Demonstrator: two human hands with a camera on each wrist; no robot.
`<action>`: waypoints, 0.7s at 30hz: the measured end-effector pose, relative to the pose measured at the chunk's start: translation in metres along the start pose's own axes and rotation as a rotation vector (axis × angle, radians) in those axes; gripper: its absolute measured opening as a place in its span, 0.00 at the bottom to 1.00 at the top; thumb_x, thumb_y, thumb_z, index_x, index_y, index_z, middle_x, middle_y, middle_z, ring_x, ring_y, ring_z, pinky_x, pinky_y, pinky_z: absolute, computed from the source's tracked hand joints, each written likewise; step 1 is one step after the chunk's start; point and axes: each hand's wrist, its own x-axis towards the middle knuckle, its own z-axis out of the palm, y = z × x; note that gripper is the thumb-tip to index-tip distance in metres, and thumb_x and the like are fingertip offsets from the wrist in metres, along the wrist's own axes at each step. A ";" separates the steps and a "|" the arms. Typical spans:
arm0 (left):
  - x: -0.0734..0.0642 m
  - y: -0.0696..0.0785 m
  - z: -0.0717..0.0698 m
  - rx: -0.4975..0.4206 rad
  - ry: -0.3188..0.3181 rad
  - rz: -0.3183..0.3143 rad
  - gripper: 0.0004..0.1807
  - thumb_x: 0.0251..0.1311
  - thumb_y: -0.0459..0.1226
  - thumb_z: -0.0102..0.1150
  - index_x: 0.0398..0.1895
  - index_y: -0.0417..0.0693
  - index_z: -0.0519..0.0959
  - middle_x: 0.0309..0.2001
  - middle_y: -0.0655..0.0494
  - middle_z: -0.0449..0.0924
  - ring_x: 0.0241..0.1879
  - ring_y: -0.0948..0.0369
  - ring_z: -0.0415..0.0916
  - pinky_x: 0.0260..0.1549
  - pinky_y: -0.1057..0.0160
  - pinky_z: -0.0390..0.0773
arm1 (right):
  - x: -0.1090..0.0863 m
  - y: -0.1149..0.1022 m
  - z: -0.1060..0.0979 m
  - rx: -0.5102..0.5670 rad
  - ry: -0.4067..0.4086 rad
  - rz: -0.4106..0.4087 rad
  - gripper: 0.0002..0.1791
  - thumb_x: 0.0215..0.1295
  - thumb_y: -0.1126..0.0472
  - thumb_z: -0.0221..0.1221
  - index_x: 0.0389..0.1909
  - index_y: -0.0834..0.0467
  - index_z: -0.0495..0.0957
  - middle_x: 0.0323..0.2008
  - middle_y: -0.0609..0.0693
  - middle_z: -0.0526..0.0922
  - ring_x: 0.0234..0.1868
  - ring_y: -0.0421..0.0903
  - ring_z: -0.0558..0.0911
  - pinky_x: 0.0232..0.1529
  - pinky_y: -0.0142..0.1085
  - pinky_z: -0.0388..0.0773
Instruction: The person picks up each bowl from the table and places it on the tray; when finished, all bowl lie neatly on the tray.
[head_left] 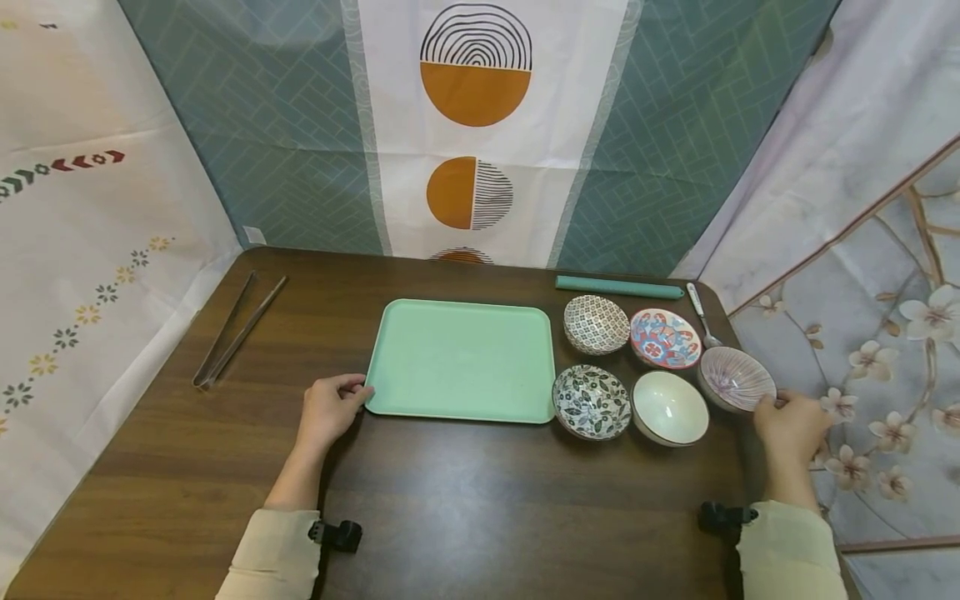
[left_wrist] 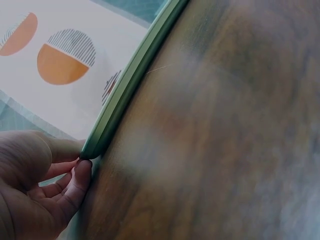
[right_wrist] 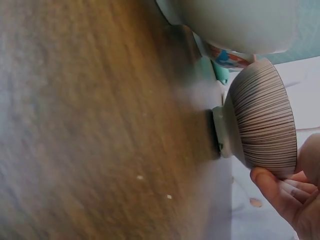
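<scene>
A light green tray [head_left: 461,358] lies in the middle of the wooden table. My left hand [head_left: 332,414] pinches its near left corner, thumb and fingers at the rim; the left wrist view shows the tray's green edge [left_wrist: 117,100] between them. At the far right, my right hand [head_left: 793,429] grips the rim of a striped bowl [head_left: 737,377] between thumb and fingers. In the right wrist view, this bowl [right_wrist: 265,122] has fine dark lines on its outside and stands upright, its foot close over the table.
Left of the striped bowl stand a white bowl [head_left: 670,408], a leaf-patterned bowl [head_left: 592,402], a small-patterned bowl [head_left: 596,325] and a red-blue floral bowl [head_left: 665,338]. Behind them lie a green stick [head_left: 618,287] and a spoon [head_left: 701,315]. Metal tongs [head_left: 240,333] lie at the left.
</scene>
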 end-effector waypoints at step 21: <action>-0.001 -0.002 0.001 -0.015 0.001 0.001 0.15 0.64 0.36 0.67 0.48 0.34 0.86 0.34 0.47 0.86 0.30 0.60 0.80 0.30 0.65 0.77 | 0.008 -0.092 -0.019 0.132 -0.025 -0.122 0.21 0.70 0.62 0.52 0.54 0.72 0.81 0.43 0.68 0.86 0.17 0.19 0.64 0.24 0.20 0.64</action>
